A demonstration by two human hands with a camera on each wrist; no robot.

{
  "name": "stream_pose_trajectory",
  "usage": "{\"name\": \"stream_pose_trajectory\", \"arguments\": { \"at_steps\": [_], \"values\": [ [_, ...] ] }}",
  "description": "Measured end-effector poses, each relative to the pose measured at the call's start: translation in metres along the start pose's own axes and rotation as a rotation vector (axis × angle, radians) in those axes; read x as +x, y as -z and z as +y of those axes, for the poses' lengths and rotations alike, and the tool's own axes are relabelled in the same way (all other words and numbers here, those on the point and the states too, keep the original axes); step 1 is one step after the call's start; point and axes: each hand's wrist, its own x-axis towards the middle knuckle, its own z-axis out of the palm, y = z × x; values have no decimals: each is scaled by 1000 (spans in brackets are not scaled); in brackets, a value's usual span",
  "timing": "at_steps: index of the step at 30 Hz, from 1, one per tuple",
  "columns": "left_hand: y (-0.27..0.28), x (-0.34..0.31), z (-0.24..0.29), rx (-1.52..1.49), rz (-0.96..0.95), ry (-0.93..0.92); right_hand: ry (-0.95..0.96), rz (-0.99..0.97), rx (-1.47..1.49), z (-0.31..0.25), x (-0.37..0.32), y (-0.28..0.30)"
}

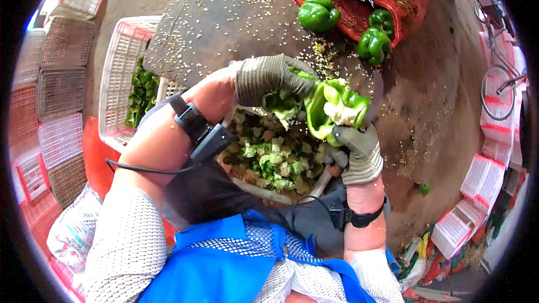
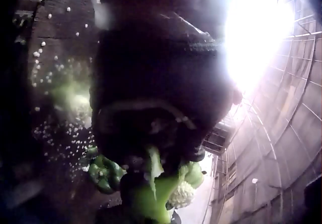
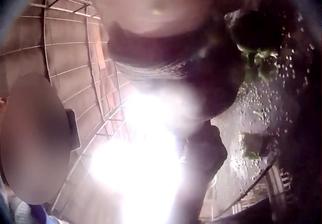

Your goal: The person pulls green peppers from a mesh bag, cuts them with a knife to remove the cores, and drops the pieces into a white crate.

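Note:
Both hands wear grey gloves. In the head view the left hand (image 1: 275, 80), knuckles up, curls round a torn green pepper piece (image 1: 282, 106). The right hand (image 1: 359, 154) pinches the lower edge of an opened green pepper (image 1: 320, 115), whose pale seedy core (image 1: 339, 109) is exposed. Below them is a container (image 1: 261, 192) of pale cores and green scraps. The left wrist view shows the dark left glove (image 2: 151, 88) above bright green pepper (image 2: 163, 196). Glare and shadow hide the fingers of the right glove (image 3: 201, 78) in the right wrist view.
Scattered seeds cover the worktop (image 1: 208, 28). Whole green peppers (image 1: 319, 14) lie by a red mesh sack (image 1: 407, 0) at the back. A white crate (image 1: 115, 73) with green pepper pieces (image 1: 143, 92) stands left. More crates (image 1: 66, 45) line the left side; a bicycle (image 1: 498, 93) is far right.

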Motion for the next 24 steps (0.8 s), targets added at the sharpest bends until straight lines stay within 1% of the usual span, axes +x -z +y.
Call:
{"name": "stream_pose_trajectory", "arguments": {
  "at_steps": [2,3,6,7,8,9,10,11,12,13,14,16,17,18,19,20,21,22,23,24],
  "values": [
    [6,-13,5,169,-57,-9,21,-67,42,4,0,0],
    [7,-23,8,191,-18,52,27,-87,40,6,-1,1],
    [6,-62,19,591,13,55,30,-151,63,11,-6,2],
    [4,-84,30,711,158,52,18,-169,99,9,-13,6],
    [18,-106,32,549,175,-16,14,-175,143,9,-20,12],
    [34,-134,34,563,229,-77,17,-184,194,10,-26,17],
    [46,-169,36,582,287,-142,113,-101,282,18,-24,19],
    [52,-206,36,329,443,-146,217,-24,361,25,-21,21],
    [54,-240,32,70,582,-165,160,-57,320,29,-20,34],
    [50,-268,20,-408,790,-399,106,-91,276,32,-18,47],
    [84,-295,15,-124,675,-248,95,-34,167,27,-23,45],
    [113,-352,-2,-165,739,-112,37,-16,172,23,-29,23],
    [110,-355,-8,-84,860,-85,15,22,174,21,-34,15],
    [100,-348,-17,0,964,-52,-1,-46,215,21,-37,13],
    [88,-351,-24,326,1034,-133,11,-47,147,23,-37,17],
    [105,-344,-30,649,1083,-38,24,-48,78,25,-36,20],
    [122,-337,-35,969,1138,71,244,-121,103,27,-31,6],
    [114,-304,-24,938,1070,110,323,-126,94,27,-24,4],
    [106,-270,-12,907,1002,150,313,-78,61,29,-22,7],
    [60,-233,-1,574,1059,27,301,-33,25,29,-20,8]
  ]
}}
